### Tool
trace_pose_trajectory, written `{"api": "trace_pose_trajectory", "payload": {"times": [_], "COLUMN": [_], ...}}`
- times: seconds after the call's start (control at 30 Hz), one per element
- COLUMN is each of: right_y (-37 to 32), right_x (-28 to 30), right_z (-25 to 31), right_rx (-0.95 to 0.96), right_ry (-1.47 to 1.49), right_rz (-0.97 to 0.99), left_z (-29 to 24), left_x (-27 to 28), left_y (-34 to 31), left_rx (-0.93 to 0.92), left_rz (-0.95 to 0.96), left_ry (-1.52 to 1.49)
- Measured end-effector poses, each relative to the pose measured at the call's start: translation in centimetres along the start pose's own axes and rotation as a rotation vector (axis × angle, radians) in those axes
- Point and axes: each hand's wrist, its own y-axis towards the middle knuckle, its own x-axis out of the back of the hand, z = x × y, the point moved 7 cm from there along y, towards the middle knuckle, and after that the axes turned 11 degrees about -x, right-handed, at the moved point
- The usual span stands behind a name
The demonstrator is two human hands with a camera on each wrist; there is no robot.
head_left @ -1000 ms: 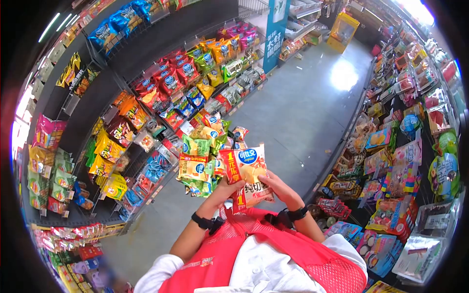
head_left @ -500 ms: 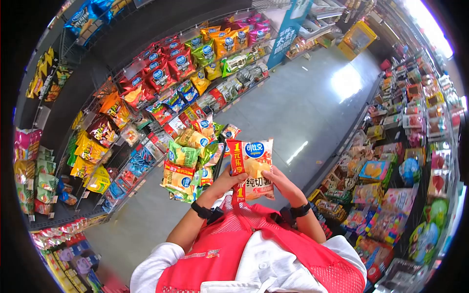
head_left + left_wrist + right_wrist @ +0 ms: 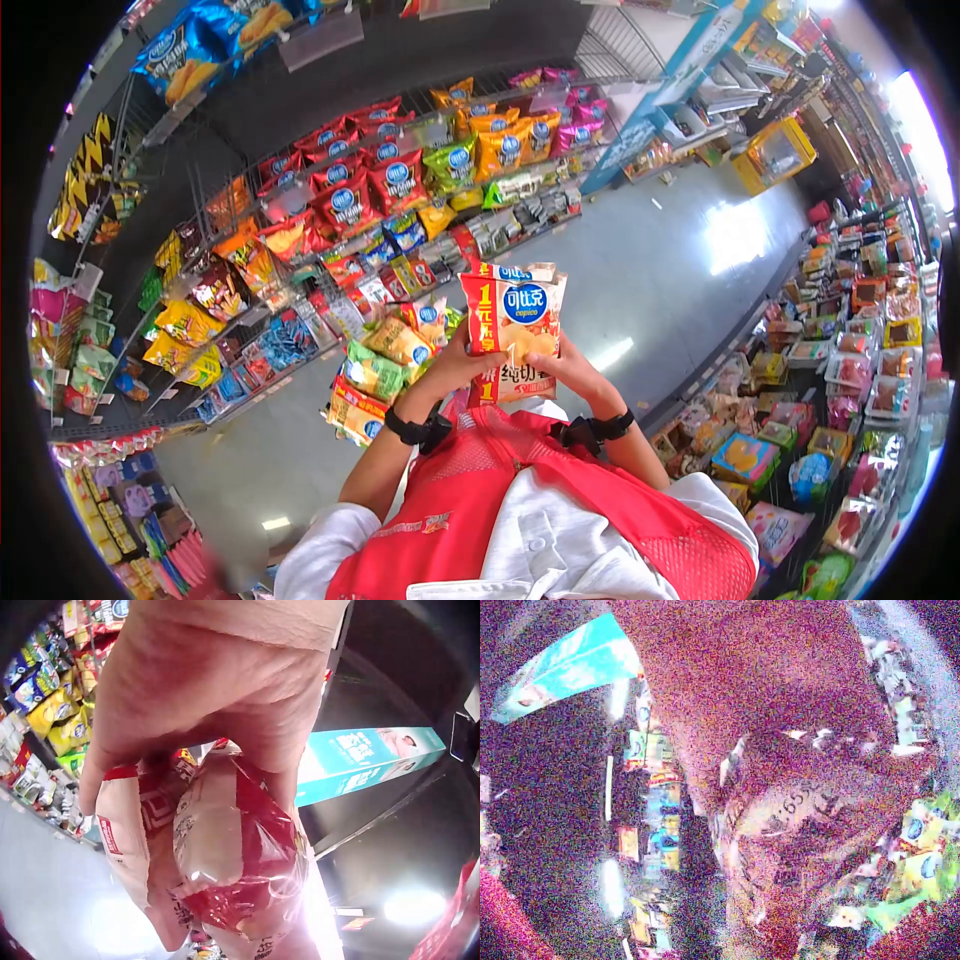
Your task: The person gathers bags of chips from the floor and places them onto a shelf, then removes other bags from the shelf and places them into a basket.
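- Head view: left hand [image 3: 452,367] and right hand [image 3: 572,372] curl round a red chip bag [image 3: 512,325].
- Left wrist view alone shows its shiny back under the fingers [image 3: 105,757].
- Beyond the fingertips: snack racks [image 3: 380,190], grey aisle floor [image 3: 660,270].

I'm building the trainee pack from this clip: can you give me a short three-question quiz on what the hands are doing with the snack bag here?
1. True or false: the left hand and the right hand both grip the chip bag.
2. The round logo on the chip bag's front is: A blue, B green, C black.
3. Fill in: in the head view, the rack hung with red snack packs stands on the person's ___ side.
Key: 1 true; 2 A; 3 left.
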Motion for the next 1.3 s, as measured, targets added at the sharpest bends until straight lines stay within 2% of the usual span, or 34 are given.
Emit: {"api": "trace_pose_trajectory", "payload": {"times": [0.13, 0.27, 0.3, 0.33, 0.37, 0.47, 0.53, 0.57, 0.6, 0.7, 0.73, 0.83, 0.87, 0.93, 0.97, 1.0, 1.03, 1.13, 1.2, 1.3], "right_y": [4.1, 9.5, 10.7, 12.2, 13.9, 17.6, 18.2, 18.3, 18.7, 18.3, 18.0, 18.4, 19.2, 18.8, 18.7, 18.5, 18.5, 20.2, 22.6, 23.2], "right_x": [2.4, 6.3, 7.5, 8.5, 9.9, 14.8, 17.7, 19.5, 20.6, 22.4, 22.1, 19.7, 18.5, 15.2, 13.3, 11.6, 10.0, 8.0, 7.7, 7.4], "right_z": [5.2, 10.4, 11.6, 13.2, 14.6, 16.2, 17.9, 18.4, 19.0, 22.3, 23.4, 27.1, 28.0, 30.6, 31.7, 32.8, 33.6, 35.5, 36.2, 37.8], "right_rx": [0.092, 0.078, 0.04, 0.007, 0.055, -0.087, -0.091, -0.099, -0.103, 0.066, 0.081, 0.14, 0.167, 0.05, -0.014, -0.08, -0.185, -0.257, -0.259, -0.157], "right_ry": [0.017, 0.042, 0.048, 0.052, 0.005, -0.022, 0.027, 0.004, -0.024, -0.05, -0.063, -0.091, -0.09, -0.037, 0.051, 0.136, 0.255, 0.233, 0.203, 0.007], "right_rz": [0.039, 0.103, 0.129, 0.159, 0.165, 0.244, 0.275, 0.281, 0.292, 0.319, 0.356, 0.411, 0.43, 0.509, 0.613, 0.715, 0.731, 0.744, 0.729, 0.668], "left_z": [-4.7, -10.1, -10.2, -11.3, -11.5, -12.2, -12.1, -11.8, -12.5, -14.2, -14.5, -19.9, -20.7, -22.4, -23.8, -25.5, -26.1, -27.2, -28.4, -28.0], "left_x": [-0.2, -1.0, -0.7, -1.4, -1.4, -3.4, -4.6, -5.6, -6.9, -8.3, -8.3, -8.8, -8.0, -6.2, -5.5, -5.4, -4.8, -1.3, -1.1, 0.7], "left_y": [4.2, 10.0, 11.4, 12.9, 14.6, 18.9, 21.5, 22.7, 23.6, 24.2, 24.2, 23.7, 23.2, 22.6, 22.1, 21.8, 21.6, 22.4, 22.5, 23.1], "left_rx": [-0.047, -0.312, -0.358, -0.334, -0.364, -0.359, -0.413, -0.335, -0.374, -0.366, -0.373, -0.481, -0.534, -0.565, -0.475, -0.474, -0.422, -0.36, -0.418, -0.287], "left_rz": [-0.099, -0.254, -0.28, -0.291, -0.331, -0.417, -0.43, -0.401, -0.406, -0.466, -0.484, -0.557, -0.588, -0.654, -0.687, -0.675, -0.67, -0.622, -0.587, -0.608], "left_ry": [0.108, 0.139, 0.253, 0.205, 0.209, 0.213, 0.429, 0.329, 0.194, 0.257, 0.327, 0.242, 0.371, 0.436, 0.551, 0.553, 0.492, 0.437, 0.384, 0.329]}}
